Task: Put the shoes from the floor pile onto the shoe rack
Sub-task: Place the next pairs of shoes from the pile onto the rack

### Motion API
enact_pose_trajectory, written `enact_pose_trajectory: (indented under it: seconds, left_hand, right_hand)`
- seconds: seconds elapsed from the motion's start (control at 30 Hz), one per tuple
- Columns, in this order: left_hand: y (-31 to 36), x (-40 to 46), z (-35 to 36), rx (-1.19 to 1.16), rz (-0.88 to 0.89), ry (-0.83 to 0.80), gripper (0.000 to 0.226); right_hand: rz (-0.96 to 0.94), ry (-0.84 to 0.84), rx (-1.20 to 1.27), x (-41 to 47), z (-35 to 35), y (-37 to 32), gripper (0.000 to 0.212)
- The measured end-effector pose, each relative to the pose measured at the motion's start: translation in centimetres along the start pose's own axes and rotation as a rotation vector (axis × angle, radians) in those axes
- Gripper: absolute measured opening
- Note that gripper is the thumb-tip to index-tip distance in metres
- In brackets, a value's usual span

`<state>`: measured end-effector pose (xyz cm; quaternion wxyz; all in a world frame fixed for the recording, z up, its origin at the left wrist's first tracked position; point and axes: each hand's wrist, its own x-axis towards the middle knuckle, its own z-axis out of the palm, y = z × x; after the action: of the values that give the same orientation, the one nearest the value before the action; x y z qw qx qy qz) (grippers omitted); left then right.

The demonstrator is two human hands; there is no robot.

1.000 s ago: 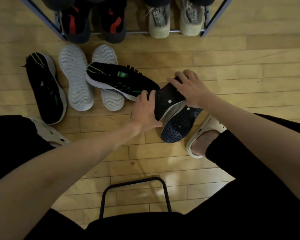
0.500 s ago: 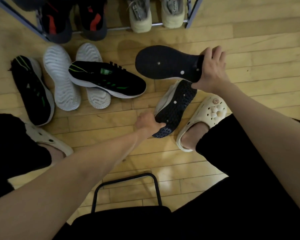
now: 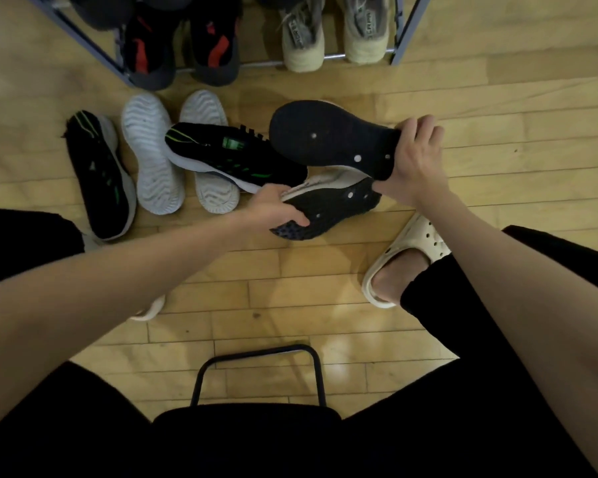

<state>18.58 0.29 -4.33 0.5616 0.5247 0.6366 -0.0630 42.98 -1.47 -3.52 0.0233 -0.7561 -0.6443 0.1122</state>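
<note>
My right hand [image 3: 415,157] grips the heel of a dark-soled shoe [image 3: 328,138], held sole-up above the floor. Just below it a second dark-soled shoe [image 3: 328,207] lies on its side, and my left hand [image 3: 273,210] is closed on its toe end. On the floor to the left lie a black shoe with green stripes [image 3: 232,157], two white shoes sole-up [image 3: 151,160] [image 3: 211,188], and another black and green shoe [image 3: 101,177]. The shoe rack [image 3: 118,67] stands at the top.
On the rack's bottom shelf sit a black and red pair [image 3: 183,50] and a beige pair [image 3: 332,32]. I sit on a black chair [image 3: 256,419] with its frame showing on the wooden floor. My right foot wears a cream clog [image 3: 408,257].
My right hand lifted one dark-soled shoe off the other and holds it up. My left hand slid down to the lower shoe's toe and closed on it.
</note>
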Motion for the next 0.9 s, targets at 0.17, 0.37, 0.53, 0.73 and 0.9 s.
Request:
enact_pose_trajectory:
  seconds: [0.17, 0.37, 0.53, 0.73, 0.9]
  left_hand:
    - [2.1, -4.0, -8.4, 0.178, 0.126, -0.106, 0.047]
    - [2.2, -9.1, -16.2, 0.059, 0.115, -0.195, 0.043]
    - [0.9, -11.7, -19.5, -0.354, 0.027, -0.222, 0.047]
    - [-0.8, -14.5, -22.0, -0.700, 0.076, -0.213, 0.026]
    - [-2.1, -14.6, -22.1, -0.652, 0.047, -0.201, 0.051]
  right_hand:
    - [-0.066, 0.106, 0.151, -0.6, -1.6, -3.5, 0.068]
    - [-0.069, 0.008, 0.453, -0.2, -5.6, -8.7, 0.076]
    - [0.036, -0.136, 0.738, -1.7, -8.2, -12.1, 0.070]
    - [0.051, -0.104, 0.815, -4.8, -11.3, -13.6, 0.068]
    - [0.098, -0.063, 0.716, -5.6, -11.0, -13.7, 0.067]
